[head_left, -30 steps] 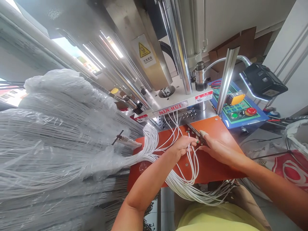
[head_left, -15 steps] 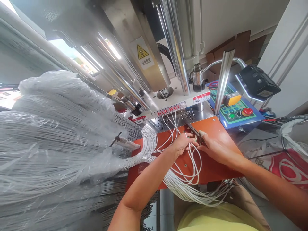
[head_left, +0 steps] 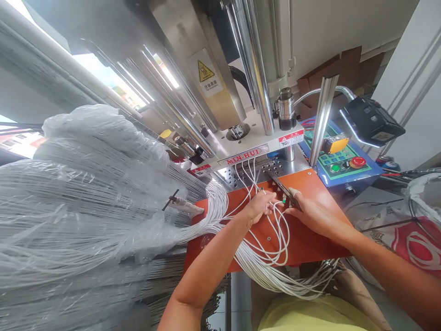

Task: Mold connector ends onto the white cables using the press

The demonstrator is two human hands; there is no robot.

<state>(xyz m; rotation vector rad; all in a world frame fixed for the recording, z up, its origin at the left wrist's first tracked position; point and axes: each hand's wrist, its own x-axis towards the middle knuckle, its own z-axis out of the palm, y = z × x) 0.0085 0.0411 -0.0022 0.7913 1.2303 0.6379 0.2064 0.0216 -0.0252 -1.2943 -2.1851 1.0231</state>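
My right hand (head_left: pixel 306 212) is closed around the near end of a dark metal bar (head_left: pixel 283 188), which lies slantwise over the orange table top (head_left: pixel 310 193). Small metal pieces and a green spot show along the bar's left side. Just left of it, my left hand (head_left: pixel 262 206) is closed with its fingers bent around thin white cables (head_left: pixel 283 230), which loop down below it. The exact grip of the fingertips is partly hidden. More white cables (head_left: pixel 245 174) run from the press slot down past my left hand.
A press (head_left: pixel 229 161) with steel columns stands behind the table top. Right of it is a blue control box (head_left: pixel 344 168) with buttons, below a black lamp (head_left: pixel 372 119). Plastic-wrapped cable bundles (head_left: pixel 96 202) fill the left. A T-handled clamp (head_left: pixel 182 202) sits by the table's left edge.
My left hand has drawn slightly left, away from the bar, uncovering a green spot there. The right hand keeps its hold on the bar. The whole view has shifted a little.
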